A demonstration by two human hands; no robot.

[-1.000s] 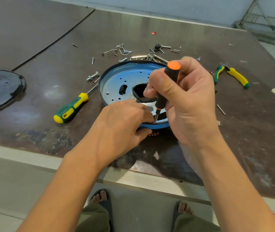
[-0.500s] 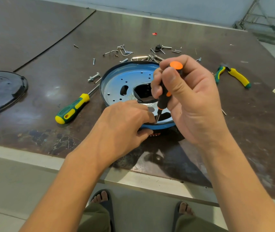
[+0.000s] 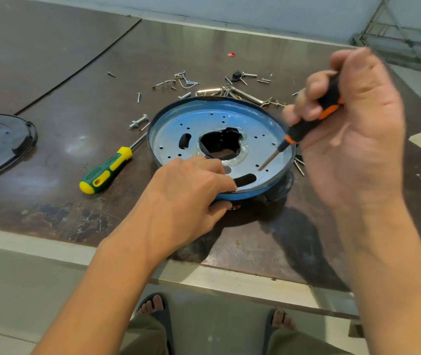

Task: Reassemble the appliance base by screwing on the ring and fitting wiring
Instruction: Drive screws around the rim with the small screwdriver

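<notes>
Bright, soft, even light. Pale glare sheens the dark table (image 3: 81, 119) toward its far edge and beside the blue base (image 3: 263, 121). The right hand (image 3: 357, 139) and its gripped screwdriver (image 3: 304, 130) are motion-blurred. The left hand (image 3: 186, 198), gripping the base's rim, is sharp. Soft shadows fall toward the near edge. Wide-angle distortion bends the table's edges.
</notes>
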